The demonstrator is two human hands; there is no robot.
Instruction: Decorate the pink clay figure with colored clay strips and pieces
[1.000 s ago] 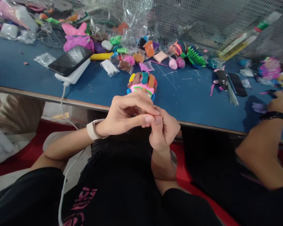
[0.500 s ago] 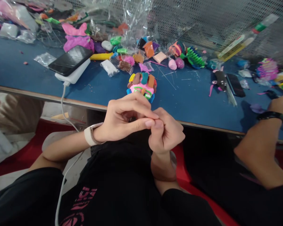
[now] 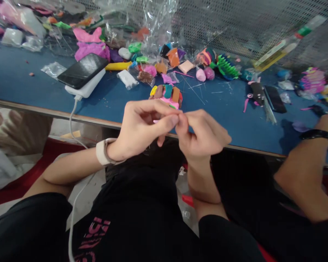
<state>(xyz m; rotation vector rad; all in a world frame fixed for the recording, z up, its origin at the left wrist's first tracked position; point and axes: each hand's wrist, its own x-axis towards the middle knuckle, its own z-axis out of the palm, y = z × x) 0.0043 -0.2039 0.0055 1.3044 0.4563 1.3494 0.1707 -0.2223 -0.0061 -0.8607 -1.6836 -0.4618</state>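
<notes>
My left hand (image 3: 144, 125), with a white watch on its wrist, and my right hand (image 3: 203, 134) meet fingertip to fingertip just above the near edge of the blue table (image 3: 22, 83). Both are closed in a pinch. What they pinch is too small and hidden to name. Right behind them on the table lies a clay model (image 3: 168, 95) with a pink body and yellow, brown, teal and orange pieces on top.
A black phone (image 3: 82, 71) lies on a white power bank with a cable hanging off the table edge. Clay lumps, plastic bags and thin needles litter the back. Another person's arm (image 3: 303, 171) with a black wristband reaches in at the right, near a second phone (image 3: 274, 98).
Both my hands rose from my lap to the table edge. The right hand shifted rightward and now partly covers the clay model's front.
</notes>
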